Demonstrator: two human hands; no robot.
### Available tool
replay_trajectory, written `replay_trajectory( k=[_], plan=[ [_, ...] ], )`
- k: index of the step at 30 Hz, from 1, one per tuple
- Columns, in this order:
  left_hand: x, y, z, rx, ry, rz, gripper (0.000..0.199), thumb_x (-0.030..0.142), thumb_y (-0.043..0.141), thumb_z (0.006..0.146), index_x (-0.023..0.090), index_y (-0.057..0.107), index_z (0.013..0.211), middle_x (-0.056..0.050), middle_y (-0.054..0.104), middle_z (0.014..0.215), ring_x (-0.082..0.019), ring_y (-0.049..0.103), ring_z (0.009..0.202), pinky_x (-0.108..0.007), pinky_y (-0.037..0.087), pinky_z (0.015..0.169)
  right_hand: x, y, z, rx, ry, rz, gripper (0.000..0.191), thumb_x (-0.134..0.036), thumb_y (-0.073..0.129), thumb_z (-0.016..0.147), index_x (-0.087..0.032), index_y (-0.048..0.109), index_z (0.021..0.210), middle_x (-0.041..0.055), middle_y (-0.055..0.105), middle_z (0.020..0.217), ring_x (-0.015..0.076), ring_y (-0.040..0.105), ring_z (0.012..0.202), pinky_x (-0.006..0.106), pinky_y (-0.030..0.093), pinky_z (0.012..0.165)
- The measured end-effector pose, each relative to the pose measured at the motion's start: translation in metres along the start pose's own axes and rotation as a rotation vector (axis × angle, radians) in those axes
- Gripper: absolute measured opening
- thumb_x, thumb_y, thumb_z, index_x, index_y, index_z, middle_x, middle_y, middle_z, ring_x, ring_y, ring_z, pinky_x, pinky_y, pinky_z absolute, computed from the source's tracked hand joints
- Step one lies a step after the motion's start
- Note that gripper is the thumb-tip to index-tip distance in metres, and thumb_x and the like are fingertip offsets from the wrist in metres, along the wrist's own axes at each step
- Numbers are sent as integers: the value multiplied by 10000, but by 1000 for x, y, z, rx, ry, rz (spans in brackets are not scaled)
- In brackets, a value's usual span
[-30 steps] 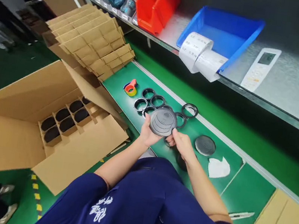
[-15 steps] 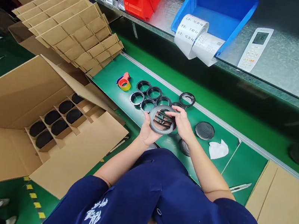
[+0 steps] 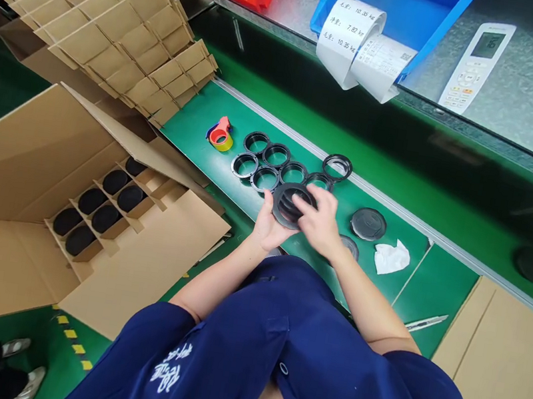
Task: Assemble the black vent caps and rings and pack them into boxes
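My left hand (image 3: 270, 228) grips the round black part (image 3: 281, 207), my side of the black rings (image 3: 280, 175); right hand (image 3: 322, 225) over it, blurred, can't tell if gripping. Probably mid-handling; next needs steady hold.

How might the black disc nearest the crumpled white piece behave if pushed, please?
The black disc would probably slide rather than roll, since it lies flat. Its wide, low shape makes tipping unlikely, and its sheen hints at slipperiness.

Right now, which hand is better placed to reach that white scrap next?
Probably your right hand: it is nearer the white scrap, while your left hand is farther off, supporting the round black part.
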State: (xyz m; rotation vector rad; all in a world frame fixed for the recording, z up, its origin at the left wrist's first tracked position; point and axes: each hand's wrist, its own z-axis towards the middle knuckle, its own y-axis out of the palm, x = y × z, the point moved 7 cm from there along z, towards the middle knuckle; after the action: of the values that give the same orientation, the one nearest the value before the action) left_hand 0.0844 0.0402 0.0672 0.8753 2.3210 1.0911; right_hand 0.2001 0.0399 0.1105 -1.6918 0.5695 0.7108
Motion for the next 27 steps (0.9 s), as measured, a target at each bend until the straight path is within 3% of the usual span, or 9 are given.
replay_trajectory(
  k=[3, 7, 9, 12, 14, 16, 19, 23, 27],
  plan=[
    [-10, -26, 5, 110, -53, 53, 623, 631, 396, 1038, 131, 689, 1268, -126, 744, 1180, -263, 648, 1236, -395, 463, 1142, -3, 31, -16, -175, -51, -199, 835, -724, 541, 936, -187, 468, 1572, 177, 284, 1679, 404, 172, 1564, 643, 156, 1273],
    [-33, -57, 5, 171, -239, 132, 663, 657, 406, 1018, 130, 651, 1336, -165, 714, 1232, -301, 640, 1241, -435, 487, 1118, 21, 68, -32, -338, 146, -182, 1068, -686, 705, 839, -216, 232, 1673, 216, 186, 1686, 421, 215, 1539, 609, 320, 1203],
    [-35, -71, 4, 224, -283, 196, 675, 693, 408, 998, 206, 577, 1433, -163, 666, 1316, -325, 615, 1275, -514, 484, 1111, 40, 76, -32, -328, 232, -197, 1095, -640, 759, 802, -246, 227, 1674, 212, 252, 1645, 409, 309, 1483, 567, 379, 1166],
    [-20, -96, 1, 397, -244, 356, 645, 695, 468, 972, 353, 447, 1518, -148, 578, 1419, -325, 543, 1356, -597, 463, 1102, 80, 68, -25, -166, 391, -391, 1098, -574, 800, 768, -207, 276, 1661, 238, 277, 1613, 448, 330, 1437, 590, 338, 1168],
    [-5, -110, -2, 482, -207, 414, 626, 650, 493, 983, 352, 421, 1529, -166, 548, 1436, -305, 518, 1374, -567, 469, 1107, 103, 65, -21, -126, 437, -526, 1076, -554, 796, 776, -185, 297, 1655, 253, 259, 1628, 474, 308, 1440, 626, 266, 1187],
    [6, -122, -5, 517, -192, 414, 599, 604, 482, 1005, 287, 446, 1512, -188, 560, 1403, -283, 555, 1323, -497, 496, 1093, 118, 70, -18, -186, 405, -598, 1053, -565, 778, 796, -174, 306, 1653, 258, 255, 1646, 481, 296, 1455, 655, 184, 1206],
    [18, -140, -15, 569, -173, 380, 534, 552, 483, 1023, 224, 505, 1444, -183, 619, 1290, -247, 639, 1166, -420, 548, 1025, 119, 76, -12, -267, 353, -618, 954, -613, 650, 895, -138, 308, 1649, 257, 213, 1685, 469, 221, 1521, 679, 83, 1224],
    [26, -156, -26, 660, -188, 347, 401, 454, 480, 1045, 170, 587, 1307, -155, 670, 1130, -215, 690, 1017, -349, 590, 926, 96, 69, 10, -139, 245, -567, 795, -547, 405, 1037, -141, 182, 1682, 166, 77, 1746, 358, 41, 1612, 612, 11, 1273],
    [28, -152, -27, 753, -235, 373, 371, 355, 446, 1059, 119, 602, 1300, -163, 695, 1111, -210, 715, 984, -327, 604, 897, 92, 87, 14, -230, 263, -489, 743, -476, 415, 1052, -69, 253, 1652, 186, 161, 1726, 320, 101, 1616, 555, 24, 1299]
  ],
)
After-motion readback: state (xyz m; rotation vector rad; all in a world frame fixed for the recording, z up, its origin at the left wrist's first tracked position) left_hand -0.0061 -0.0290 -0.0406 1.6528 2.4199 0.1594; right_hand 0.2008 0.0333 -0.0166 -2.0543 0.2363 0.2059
